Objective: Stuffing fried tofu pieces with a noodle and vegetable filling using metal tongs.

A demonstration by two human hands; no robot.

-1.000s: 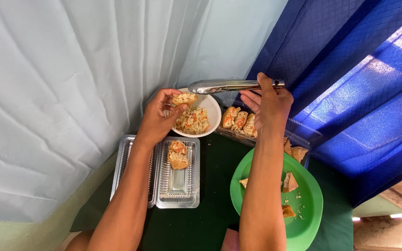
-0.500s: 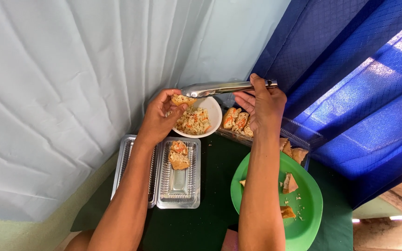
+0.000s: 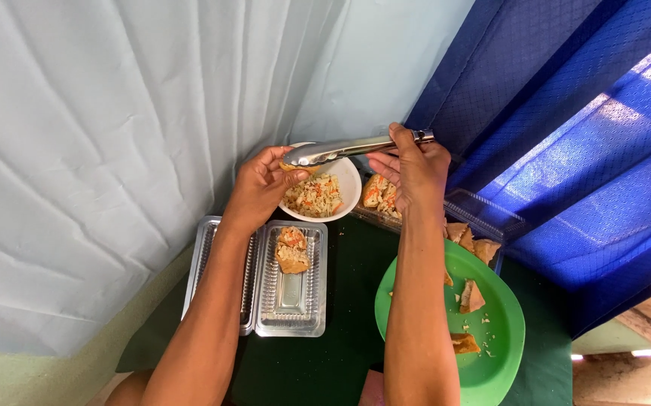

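My right hand [image 3: 412, 169] grips metal tongs [image 3: 355, 147], held level over a white bowl [image 3: 346, 188] of shredded filling. The tong tips reach a small fried piece [image 3: 293, 167] that my left hand [image 3: 260, 189] pinches at the bowl's left rim. Below the bowl lies an open clear plastic clamshell box [image 3: 295, 293] with two stuffed pieces [image 3: 292, 249] in its upper end.
A green plate [image 3: 502, 323] with several fried pieces sits at the right on the dark green table [image 3: 348, 353]. A clear container [image 3: 483, 218] holding more stuffed pieces stands behind it. White cloth hangs at the left, blue tarp at the right.
Both hands and the tongs stay over the bowl; the tong tips have closed in on the piece in my left hand.
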